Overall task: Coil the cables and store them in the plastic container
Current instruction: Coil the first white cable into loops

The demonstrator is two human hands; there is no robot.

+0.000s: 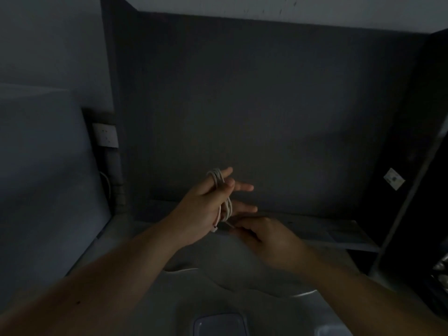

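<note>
A white cable [219, 180] is wound in several loops around the fingers and palm of my left hand [206, 209], which is raised above the table with fingers spread. One plug end hangs at the base of that palm. My right hand [261, 235] sits just below and to the right, pinching the cable's free end near the coil. A clear plastic container [219, 324] lies at the bottom edge of the view, below both hands. The scene is very dim.
A pale round object [303, 293] lies on the grey table under my forearms. A second clear plastic piece [333, 332] is at the bottom right. A wall socket [106, 134] sits at left, a dark panel behind, a metal frame [407, 202] at right.
</note>
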